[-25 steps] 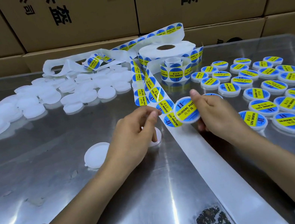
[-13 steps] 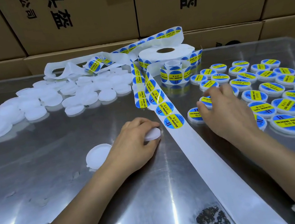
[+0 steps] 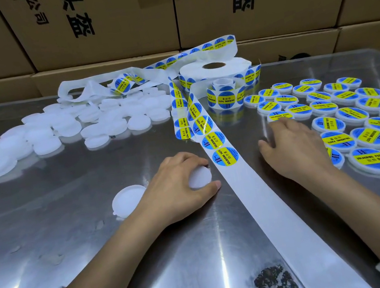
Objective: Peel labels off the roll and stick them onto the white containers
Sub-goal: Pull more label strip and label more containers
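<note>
- Blank white container (image 3: 199, 177) sits on the steel table (image 3: 74, 240) just left of the backing strip (image 3: 255, 190), left hand (image 3: 178, 186) curled around it.
- Next label (image 3: 226, 159) is unpeeled on the strip, just beside it; risk: off-centre or creased stick.
- Right hand (image 3: 294, 148) lies spread and flat among the labelled containers (image 3: 357, 122); risk: it knocks them.

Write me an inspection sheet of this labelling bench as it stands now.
Surface: shiny metal table, scuffed and marked near the front edge.
Job's things: label roll at the back; backing strip runs toward the camera, next label unpeeled; unlabelled containers left, labelled containers right.
Clutter: loose lid; tangled spent backing.
Hands: left hand grips a blank container; right hand rests flat, fingers straight.
Cables: nothing seen.
Surroundings: stacked cardboard boxes behind.
</note>
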